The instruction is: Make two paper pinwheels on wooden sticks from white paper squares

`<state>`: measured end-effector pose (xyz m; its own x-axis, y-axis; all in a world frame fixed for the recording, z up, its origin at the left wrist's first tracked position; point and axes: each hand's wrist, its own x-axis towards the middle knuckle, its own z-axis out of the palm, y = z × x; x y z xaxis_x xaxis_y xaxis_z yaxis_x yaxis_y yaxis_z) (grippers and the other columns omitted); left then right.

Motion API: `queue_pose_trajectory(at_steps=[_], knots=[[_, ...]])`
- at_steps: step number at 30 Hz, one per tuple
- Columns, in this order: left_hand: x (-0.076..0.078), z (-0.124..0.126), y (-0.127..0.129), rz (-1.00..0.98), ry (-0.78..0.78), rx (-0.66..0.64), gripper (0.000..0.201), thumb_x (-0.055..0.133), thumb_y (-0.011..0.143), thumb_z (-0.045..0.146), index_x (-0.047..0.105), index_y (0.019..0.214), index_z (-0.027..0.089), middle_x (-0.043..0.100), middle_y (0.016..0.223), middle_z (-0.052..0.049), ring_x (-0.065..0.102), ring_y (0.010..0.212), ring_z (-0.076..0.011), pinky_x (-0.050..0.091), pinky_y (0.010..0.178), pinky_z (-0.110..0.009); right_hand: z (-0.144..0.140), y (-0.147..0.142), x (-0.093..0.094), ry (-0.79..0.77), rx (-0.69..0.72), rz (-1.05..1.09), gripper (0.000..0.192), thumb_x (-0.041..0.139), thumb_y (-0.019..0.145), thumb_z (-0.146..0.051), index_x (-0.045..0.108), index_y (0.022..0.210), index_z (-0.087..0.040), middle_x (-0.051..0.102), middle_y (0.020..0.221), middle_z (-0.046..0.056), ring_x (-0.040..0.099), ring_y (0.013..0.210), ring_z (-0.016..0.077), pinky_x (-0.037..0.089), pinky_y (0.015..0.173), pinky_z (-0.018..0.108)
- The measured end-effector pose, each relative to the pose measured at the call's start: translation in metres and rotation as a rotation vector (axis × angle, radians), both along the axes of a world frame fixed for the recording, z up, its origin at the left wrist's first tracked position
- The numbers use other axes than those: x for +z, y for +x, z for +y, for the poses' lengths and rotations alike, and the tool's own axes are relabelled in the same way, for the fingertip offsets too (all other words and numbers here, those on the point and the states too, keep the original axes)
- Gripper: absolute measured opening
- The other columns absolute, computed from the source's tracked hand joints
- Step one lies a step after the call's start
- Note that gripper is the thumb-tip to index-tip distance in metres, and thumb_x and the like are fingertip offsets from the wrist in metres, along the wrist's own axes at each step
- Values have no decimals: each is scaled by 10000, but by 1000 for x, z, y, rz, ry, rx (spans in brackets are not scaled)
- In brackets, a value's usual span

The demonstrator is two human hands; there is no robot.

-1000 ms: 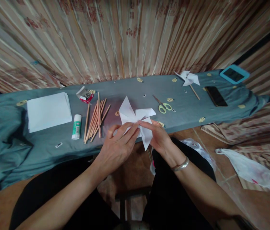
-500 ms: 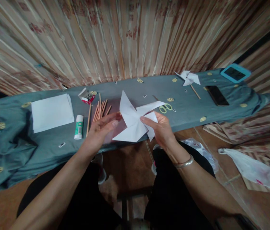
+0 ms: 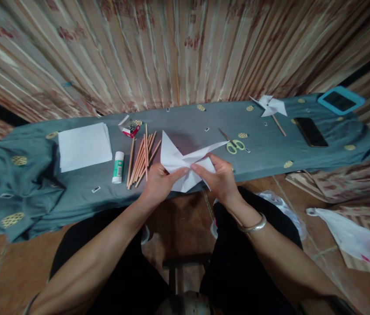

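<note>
Both hands (image 3: 189, 177) pinch the paper pinwheel (image 3: 185, 159) between them.

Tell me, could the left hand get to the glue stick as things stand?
Probably yes, once it lets go: the left hand pinches the paper pinwheel, and the glue stick lies just left of it, past the wooden sticks.

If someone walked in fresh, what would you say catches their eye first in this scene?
First, the white paper pinwheel at the table's near edge, pinched at its middle by the left hand and right hand. Just left of it lies a bundle of wooden sticks beside a glue stick. A finished pinwheel lies far right, near a black phone.
</note>
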<state>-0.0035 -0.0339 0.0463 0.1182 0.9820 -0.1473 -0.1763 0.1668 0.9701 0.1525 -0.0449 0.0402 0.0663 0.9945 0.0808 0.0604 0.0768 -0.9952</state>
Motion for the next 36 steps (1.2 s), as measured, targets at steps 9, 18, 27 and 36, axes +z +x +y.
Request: queue_pose_trajectory(at_steps=[9, 18, 27, 36], knots=[[-5, 1, 0, 30, 77, 45, 325, 843, 589, 306, 745, 841, 126, 763, 883, -66, 696, 786, -204, 547, 759, -312, -3, -1, 7, 106, -9, -211, 178, 698, 767, -362, 648, 769, -191, 640, 671, -27, 546, 599, 125, 416, 552, 222], [-13, 5, 4, -44, -31, 86, 302, 828, 564, 275, 728, 801, 117, 744, 774, -34, 650, 650, -157, 522, 660, -278, -9, -7, 10, 162, -26, -454, 137, 613, 830, -318, 631, 893, -197, 667, 769, 0, 591, 660, 153, 433, 614, 249], [-12, 10, 4, -123, -139, 84, 326, 821, 529, 261, 711, 799, 115, 728, 739, -29, 630, 629, -143, 495, 649, -264, -11, -12, 6, 309, -22, -619, 161, 546, 848, -287, 592, 975, -200, 701, 1067, 95, 652, 959, 234, 503, 833, 351], [-11, 9, 3, -220, -213, 64, 307, 818, 471, 209, 686, 739, 136, 718, 691, -4, 614, 585, -132, 486, 615, -257, -16, -9, 3, 444, 76, -696, 413, 541, 877, -460, 549, 1205, -209, 600, 1313, 129, 591, 1089, 289, 473, 954, 476]])
